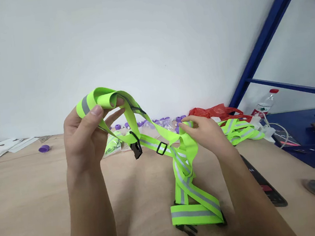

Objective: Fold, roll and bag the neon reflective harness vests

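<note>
Neon green reflective straps [196, 191] with a grey stripe hang and loop between my two hands. My left hand [86, 132] is raised, its thumb and fingers closed round gathered loops of the strap. On the right, my right hand [205, 131] pinches another part of the webbing. A black buckle [136, 148] dangles near my left hand, and a black slider [161, 148] sits on the band between the hands. At the lower end, a second black buckle [187, 230] shows by a folded strap section close to the table.
Along the wall lie purple pieces [163, 121], a red plastic bag [217, 111] and more green straps [241, 130]. A phone [264, 183] lies beyond my right forearm. A bottle [266, 102] stands by the blue frame [266, 24]. White strips [8, 147] lie at left.
</note>
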